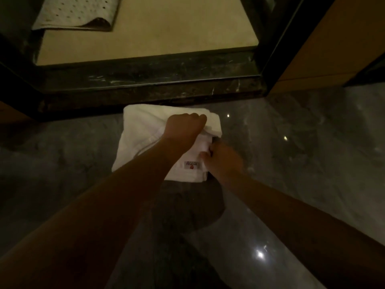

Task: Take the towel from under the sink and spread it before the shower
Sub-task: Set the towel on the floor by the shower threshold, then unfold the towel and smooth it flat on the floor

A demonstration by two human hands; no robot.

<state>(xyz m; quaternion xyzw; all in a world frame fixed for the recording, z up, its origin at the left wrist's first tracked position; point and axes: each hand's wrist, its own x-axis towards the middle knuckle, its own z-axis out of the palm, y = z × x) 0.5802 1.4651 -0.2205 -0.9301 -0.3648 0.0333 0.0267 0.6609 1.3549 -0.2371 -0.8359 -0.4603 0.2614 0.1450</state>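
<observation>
lying folded on the glossy grey marble floor (291,147), the white terry towel (145,138) sits at the centre of the frame, its far edge just beside the dark veined marble shower threshold (166,80). the left hand (185,126) reaches in from the lower left, fingers curled down over the towel's upper right corner and gripping the top fold. the right hand (225,159) comes from the lower right to the towel's right edge – thumb on top, fingers tucked between the layers, pinching them; the fingertips are hidden. a small white label with a red mark (192,164) shows near that thumb. beyond the threshold lies the beige shower floor (166,28), with a perforated white bath mat (79,13) in the upper left – one corner turned up.
</observation>
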